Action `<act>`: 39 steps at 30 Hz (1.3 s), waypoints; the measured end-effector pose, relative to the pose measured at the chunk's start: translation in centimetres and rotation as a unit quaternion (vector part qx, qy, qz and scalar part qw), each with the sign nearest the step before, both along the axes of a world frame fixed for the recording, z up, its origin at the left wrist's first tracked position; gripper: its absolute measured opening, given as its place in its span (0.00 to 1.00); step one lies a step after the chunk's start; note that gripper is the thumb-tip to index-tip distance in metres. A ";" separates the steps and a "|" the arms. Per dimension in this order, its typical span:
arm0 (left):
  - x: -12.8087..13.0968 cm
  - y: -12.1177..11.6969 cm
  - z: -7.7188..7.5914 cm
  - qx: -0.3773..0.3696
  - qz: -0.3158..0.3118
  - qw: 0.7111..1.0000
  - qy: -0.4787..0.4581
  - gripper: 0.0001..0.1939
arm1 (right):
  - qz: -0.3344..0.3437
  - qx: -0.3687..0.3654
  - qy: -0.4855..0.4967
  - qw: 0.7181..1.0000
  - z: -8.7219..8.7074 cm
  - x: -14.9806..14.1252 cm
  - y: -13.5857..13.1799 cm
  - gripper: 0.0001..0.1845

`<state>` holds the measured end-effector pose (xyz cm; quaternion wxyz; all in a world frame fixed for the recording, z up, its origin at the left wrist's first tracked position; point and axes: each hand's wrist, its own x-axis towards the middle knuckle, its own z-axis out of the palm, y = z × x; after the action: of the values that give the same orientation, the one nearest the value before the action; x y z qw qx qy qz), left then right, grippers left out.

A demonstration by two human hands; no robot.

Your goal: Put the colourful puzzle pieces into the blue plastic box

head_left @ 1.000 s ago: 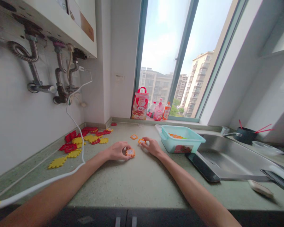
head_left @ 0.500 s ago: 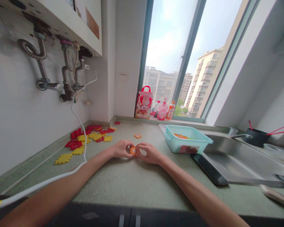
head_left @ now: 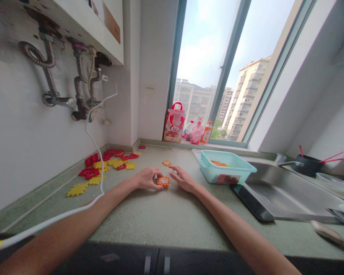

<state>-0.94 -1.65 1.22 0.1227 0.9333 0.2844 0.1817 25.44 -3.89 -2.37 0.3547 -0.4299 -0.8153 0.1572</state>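
Observation:
My left hand (head_left: 148,178) grips a small orange block with notched edges (head_left: 163,182) between thumb and fingers, low over the counter; a white printed patch shows on its top face. My right hand (head_left: 184,178) is off the block, just to its right, fingers stretched apart with nothing in them. Beyond its fingertips lies a flat orange notched puzzle piece (head_left: 166,162), also with a pale printed patch. Whether the fingertips touch this piece I cannot tell.
Red (head_left: 88,173) and yellow notched pieces (head_left: 77,190) are spread at the left by the wall. A white cable (head_left: 101,168) runs across there. On the right are a turquoise basin (head_left: 227,168) with orange pieces inside, a black phone-like slab (head_left: 253,204) and a steel sink (head_left: 286,194).
My right hand has let go of the orange block and moved a little right and away, its fingers opening. The block stays in my left hand, its printed face now showing more.

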 end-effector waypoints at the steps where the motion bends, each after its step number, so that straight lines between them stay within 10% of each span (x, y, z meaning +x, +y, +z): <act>1: 0.0 0.0 0.0 0.002 0.002 1.000 0.002 0.22 | -0.021 -0.005 0.003 1.000 -0.4 0.3 0.6 0.26; 10: 0.2 -0.3 -0.2 -0.008 0.008 1.000 -0.006 0.23 | -0.099 0.007 -0.069 0.993 -1.7 0.7 4.6 0.35; 20: 0.2 -0.3 -0.1 -0.018 0.007 1.000 -0.012 0.23 | -0.135 0.021 -0.084 0.987 -0.3 -1.8 9.2 0.19; 30: 0.0 0.3 -0.8 -0.007 -0.010 1.000 -0.018 0.21 | -0.075 0.026 -0.067 0.995 -0.9 0.0 2.1 0.12; 39: 0.0 0.3 -0.7 -0.010 -0.021 0.999 -0.027 0.20 | 0.005 0.202 -0.054 0.978 4.3 -1.2 -3.2 0.16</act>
<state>-0.90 -1.40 0.51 0.1433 0.9325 0.2634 0.2014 24.26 -7.07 1.91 0.3889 -0.3528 -0.8504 -0.0323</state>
